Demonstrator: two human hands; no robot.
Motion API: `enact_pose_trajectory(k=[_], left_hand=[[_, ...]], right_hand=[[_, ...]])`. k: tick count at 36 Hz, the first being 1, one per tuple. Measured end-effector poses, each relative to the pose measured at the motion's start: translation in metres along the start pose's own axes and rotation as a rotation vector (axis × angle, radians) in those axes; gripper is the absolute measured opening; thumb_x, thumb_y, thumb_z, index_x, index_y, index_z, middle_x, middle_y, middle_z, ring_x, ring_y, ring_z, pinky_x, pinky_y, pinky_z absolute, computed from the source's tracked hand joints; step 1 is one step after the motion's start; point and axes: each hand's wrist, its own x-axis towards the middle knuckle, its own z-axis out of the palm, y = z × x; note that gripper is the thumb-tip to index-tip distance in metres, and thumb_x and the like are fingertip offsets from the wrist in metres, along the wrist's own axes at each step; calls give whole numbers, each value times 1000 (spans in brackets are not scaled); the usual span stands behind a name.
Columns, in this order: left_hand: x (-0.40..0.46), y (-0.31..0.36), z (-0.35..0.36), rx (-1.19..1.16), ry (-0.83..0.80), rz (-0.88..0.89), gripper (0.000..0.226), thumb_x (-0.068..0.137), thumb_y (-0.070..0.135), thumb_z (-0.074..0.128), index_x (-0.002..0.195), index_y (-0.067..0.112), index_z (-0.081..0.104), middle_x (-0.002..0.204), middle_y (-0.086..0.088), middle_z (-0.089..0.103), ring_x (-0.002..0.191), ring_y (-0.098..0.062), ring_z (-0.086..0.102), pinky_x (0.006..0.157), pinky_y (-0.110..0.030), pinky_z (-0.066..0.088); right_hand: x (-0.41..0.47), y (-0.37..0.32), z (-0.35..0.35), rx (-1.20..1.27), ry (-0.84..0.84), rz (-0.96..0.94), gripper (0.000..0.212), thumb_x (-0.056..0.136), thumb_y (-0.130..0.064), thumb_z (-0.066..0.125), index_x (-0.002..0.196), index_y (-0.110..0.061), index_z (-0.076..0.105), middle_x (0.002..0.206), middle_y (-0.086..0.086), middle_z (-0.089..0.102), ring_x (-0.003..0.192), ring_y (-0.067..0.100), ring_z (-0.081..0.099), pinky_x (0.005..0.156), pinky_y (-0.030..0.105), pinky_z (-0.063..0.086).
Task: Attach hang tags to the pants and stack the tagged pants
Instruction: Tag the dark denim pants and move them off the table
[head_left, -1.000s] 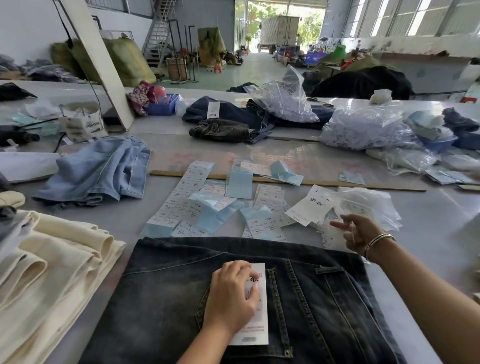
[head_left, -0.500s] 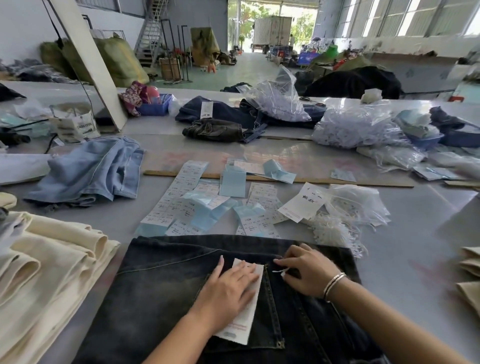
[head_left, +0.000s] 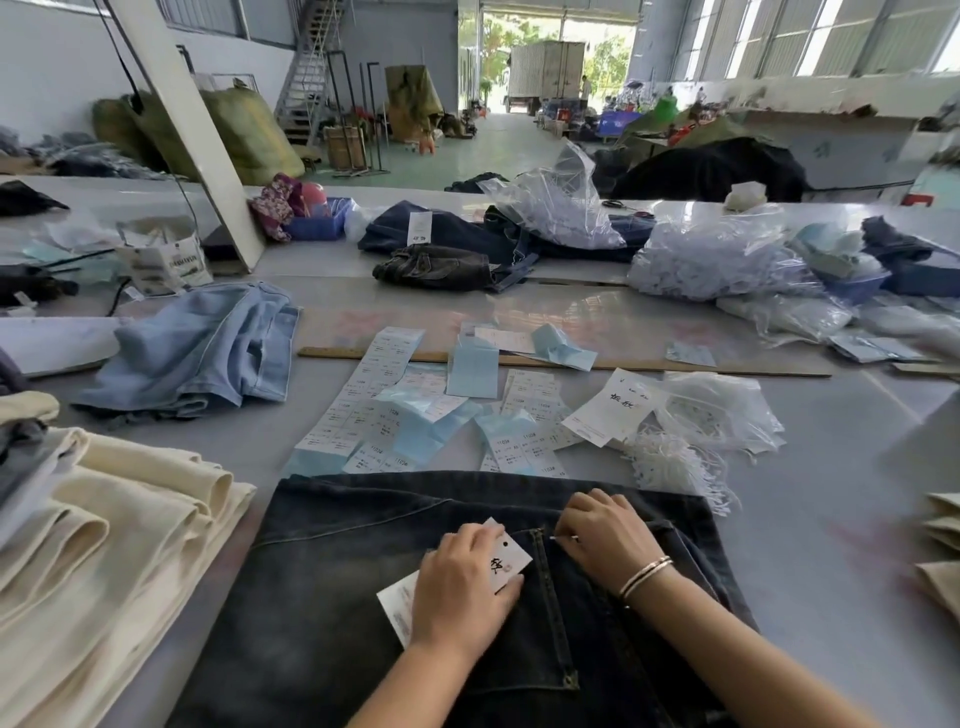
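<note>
The dark jeans (head_left: 363, 587) lie flat on the bench (head_left: 831, 545) right in front of the person, back pocket up, and both hands are down on them. The left hand (head_left: 462, 587) lies over a white hang tag (head_left: 506, 558), fingers bent and pinning it against the denim beside the pocket seam; the tag's punched hole shows near its top corner. The right hand (head_left: 605, 535) is curled just across that seam, fingertips pinching a thin white tag string (head_left: 563, 539) (too fine to tell whether its end has entered the hole or the fabric). So the tag is placed but, as I read it, not yet fastened: this pair is mid-attachment.

What's left looks like plenty. Threading and closing the string comes first, then the jeans need to go onto a stack. A pile of folded cream pants (head_left: 104, 545) sits at the left edge of the bench, though I cannot see tags on them. Light blue jeans (head_left: 197, 353) lie crumpled further back with no tag in sight. More dark jeans (head_left: 447, 239) sit at the far side, 1 carrying a white tag. Supplies are near: a loose bundle of strings (head_left: 680, 467) just past the waistband, and sticker sheets (head_left: 374, 395) spread out beyond it.
</note>
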Motion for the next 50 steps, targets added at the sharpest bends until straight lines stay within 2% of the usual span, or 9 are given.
enact_pose_trajectory(k=[3, 6, 10, 18, 21, 24, 39, 44, 50], left_hand=[[3, 6, -4, -58, 84, -9, 28, 98, 37, 43, 120, 29, 59, 113, 11, 64, 100, -14, 58, 84, -29, 44], [5, 8, -6, -566, 208, -212, 21, 98, 22, 48, 85, 18, 64, 73, 3, 66, 72, -19, 62, 64, -33, 44], [-2, 12, -1, -1246, 133, -556, 23, 100, 22, 46, 109, 16, 65, 107, -3, 69, 102, -19, 63, 95, -38, 49], [-15, 16, 4, -964, 151, -138, 28, 103, 16, 39, 107, 36, 58, 101, 25, 65, 97, 5, 60, 84, -12, 45], [-17, 16, 6, -913, 161, -97, 28, 102, 15, 40, 109, 36, 57, 95, 18, 68, 93, 1, 63, 83, -19, 49], [-18, 16, 9, -870, 162, -88, 25, 102, 18, 41, 109, 36, 57, 93, 10, 70, 88, -2, 64, 81, -28, 51], [-17, 17, 8, -994, 134, -27, 32, 99, 28, 42, 122, 21, 63, 112, 19, 68, 110, 4, 59, 91, -10, 44], [-10, 15, 8, -1130, 99, -156, 25, 100, 15, 46, 107, 20, 70, 105, 11, 72, 103, -4, 65, 88, -15, 48], [-1, 13, 7, -1191, -39, -304, 19, 92, 5, 58, 95, 19, 71, 92, 4, 75, 90, -10, 69, 76, -20, 52]], right_hand=[[-2, -9, -1, 316, 133, 91, 15, 93, -33, 57, 96, -22, 67, 96, -10, 64, 93, 8, 53, 81, 19, 35], [-9, -28, -3, 816, 275, 264, 8, 86, -18, 69, 80, -23, 66, 65, -14, 64, 63, -1, 58, 62, 8, 41], [-24, -47, 14, 929, 413, 334, 17, 82, -11, 73, 79, -27, 70, 66, -13, 68, 62, 0, 62, 60, 12, 45], [-31, -56, 16, 586, 590, 145, 16, 72, -5, 80, 85, -13, 77, 67, -4, 63, 57, 14, 60, 54, 33, 53], [-34, -57, 16, 482, 636, 116, 18, 67, -3, 84, 81, -12, 77, 62, -3, 60, 52, 15, 58, 48, 31, 52], [-33, -57, 17, 459, 661, 148, 18, 66, -2, 84, 80, -11, 77, 62, -2, 60, 51, 17, 58, 47, 30, 52], [-33, -57, 24, 214, 777, 79, 4, 71, -19, 73, 72, -15, 75, 58, -3, 57, 48, 17, 56, 44, 28, 47], [-32, -56, 25, 184, 843, 73, 24, 84, -27, 56, 74, -18, 76, 55, -4, 55, 46, 16, 53, 43, 27, 44], [-32, -58, 24, 160, 812, 36, 2, 70, -17, 73, 69, -18, 74, 55, -4, 56, 48, 15, 55, 45, 27, 45]])
